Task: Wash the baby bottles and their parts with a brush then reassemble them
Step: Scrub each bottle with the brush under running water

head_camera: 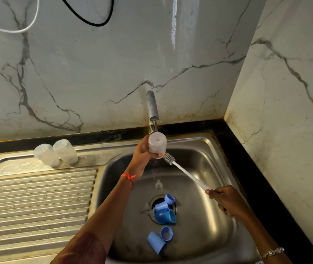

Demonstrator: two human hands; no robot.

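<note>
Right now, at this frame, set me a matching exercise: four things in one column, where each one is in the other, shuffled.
Things:
1. brush
2. bottle being washed
3. two clear bottles
4. blue parts

Places:
A. at the back of the drainboard
B. in the sink basin, at and near the drain
C. held by the left hand under the tap
D. handle gripped by the right hand

Pairs: 1-D, 2-C, 3-A, 4-B.
</note>
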